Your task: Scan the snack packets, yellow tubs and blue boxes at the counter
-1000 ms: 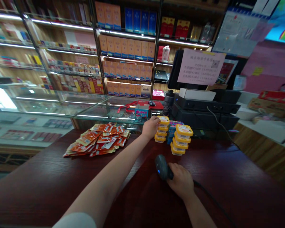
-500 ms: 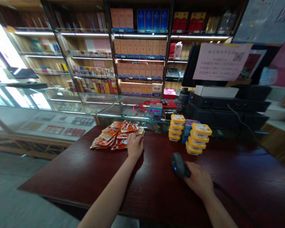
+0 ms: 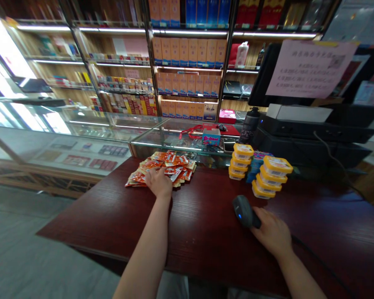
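Observation:
My left hand (image 3: 158,182) rests palm-down on a spread pile of orange-red snack packets (image 3: 171,165) at the far side of the dark red wooden counter (image 3: 106,216); its fingers curl down onto the packets, and what they grip is hidden. My right hand (image 3: 272,234) is closed round the handle of a black barcode scanner (image 3: 242,211) with a blue light, resting low on the counter. Beyond the scanner stand two stacks of yellow-lidded tubs (image 3: 272,176), the other stack (image 3: 241,161) a little further back.
A black till and printer (image 3: 311,137) with a monitor and pink notice (image 3: 310,68) stand at the back right. A glass display case (image 3: 112,133) runs behind the counter, with lit shelves of boxes (image 3: 187,62) beyond. The scanner's cable (image 3: 318,259) trails right.
My left hand has left the yellow tub stack and moved left onto the snack packets. The right hand has stayed on the scanner. The view has swung left.

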`<state>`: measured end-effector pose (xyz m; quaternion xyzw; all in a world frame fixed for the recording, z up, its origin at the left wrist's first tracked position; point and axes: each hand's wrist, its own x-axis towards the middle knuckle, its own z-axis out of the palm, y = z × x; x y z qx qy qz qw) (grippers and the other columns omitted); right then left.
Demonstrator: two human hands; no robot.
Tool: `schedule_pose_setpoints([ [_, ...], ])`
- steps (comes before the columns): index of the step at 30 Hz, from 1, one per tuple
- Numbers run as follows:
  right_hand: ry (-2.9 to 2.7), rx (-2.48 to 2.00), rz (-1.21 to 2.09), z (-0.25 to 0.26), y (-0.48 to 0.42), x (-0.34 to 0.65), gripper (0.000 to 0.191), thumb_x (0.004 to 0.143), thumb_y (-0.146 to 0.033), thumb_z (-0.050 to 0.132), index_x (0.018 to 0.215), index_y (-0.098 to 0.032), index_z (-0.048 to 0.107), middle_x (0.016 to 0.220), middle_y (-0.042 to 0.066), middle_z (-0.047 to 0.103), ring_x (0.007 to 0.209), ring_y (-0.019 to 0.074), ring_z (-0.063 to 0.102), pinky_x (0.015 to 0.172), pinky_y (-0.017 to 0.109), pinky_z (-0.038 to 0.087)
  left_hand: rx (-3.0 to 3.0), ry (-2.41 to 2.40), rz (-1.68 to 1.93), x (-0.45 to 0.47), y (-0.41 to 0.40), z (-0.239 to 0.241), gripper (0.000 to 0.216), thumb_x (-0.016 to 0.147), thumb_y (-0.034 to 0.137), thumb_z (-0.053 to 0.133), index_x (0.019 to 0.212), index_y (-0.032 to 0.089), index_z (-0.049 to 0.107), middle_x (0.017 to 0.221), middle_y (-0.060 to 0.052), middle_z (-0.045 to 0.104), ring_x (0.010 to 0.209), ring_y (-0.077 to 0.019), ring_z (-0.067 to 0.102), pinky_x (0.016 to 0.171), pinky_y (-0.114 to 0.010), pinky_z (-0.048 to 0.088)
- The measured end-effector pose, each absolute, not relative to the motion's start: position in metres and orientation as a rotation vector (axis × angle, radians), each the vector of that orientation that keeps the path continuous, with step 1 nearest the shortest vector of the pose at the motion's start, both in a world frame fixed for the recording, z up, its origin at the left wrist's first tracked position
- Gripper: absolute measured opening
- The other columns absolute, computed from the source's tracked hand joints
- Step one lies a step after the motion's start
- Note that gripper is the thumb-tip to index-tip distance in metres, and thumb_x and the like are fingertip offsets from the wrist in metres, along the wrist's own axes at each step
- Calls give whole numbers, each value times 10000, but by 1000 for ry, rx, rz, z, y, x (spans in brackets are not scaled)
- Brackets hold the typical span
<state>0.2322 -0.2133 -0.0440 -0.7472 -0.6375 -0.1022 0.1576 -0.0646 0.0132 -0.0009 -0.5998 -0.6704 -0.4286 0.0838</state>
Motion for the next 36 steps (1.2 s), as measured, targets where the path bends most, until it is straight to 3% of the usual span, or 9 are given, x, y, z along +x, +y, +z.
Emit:
schedule_pose_setpoints([
  [15,-1841,-2119,-345,-46,-214,235,278,781,-237,517,1054,-214,564,996,55,668,869,216,625,728,307,431,-1875,-1900,-1521,-73,20,0,229,769,97,468,817,190,671,927,-99,605,896,-263,573,801,-381,449],
  [22,-1848,-2168,-305,-47,-212,238,296,760,-243,528,1050,-210,578,976,51,669,856,217,627,727,311,435,-2031,-1479,-2086,-58,8,9,152,883,204,436,949,176,570,909,-75,632,850,-201,623,779,-338,489],
  [25,-1860,-2159,-270,-49,-211,240,333,763,-273,538,1087,-202,572,990,54,667,876,220,626,738,312,437,-2217,-1300,-2304,-41,4,2,143,872,276,504,948,177,574,943,-66,659,855,-171,644,752,-298,514],
  [31,-1842,-2168,-247,-45,-212,237,316,765,-258,533,1074,-206,576,981,52,668,873,216,617,742,310,425,-2364,-1470,-2470,-12,-1,-18,195,779,333,635,688,168,588,852,-57,681,829,-174,649,771,-313,520],
  [33,-1835,-2171,-243,-44,-213,235,307,765,-242,525,1064,-202,577,992,61,669,874,215,614,750,310,419,-2345,-1592,-2502,-7,1,-25,185,684,281,716,772,158,609,926,-66,666,835,-172,644,751,-304,524],
  [36,-1823,-2189,-219,-40,-211,233,289,770,-241,522,1049,-196,578,1018,74,668,878,220,612,751,313,409,-2276,-1744,-2648,-2,6,-33,533,574,201,770,1070,153,581,1108,-103,608,787,-140,636,701,-279,528],
])
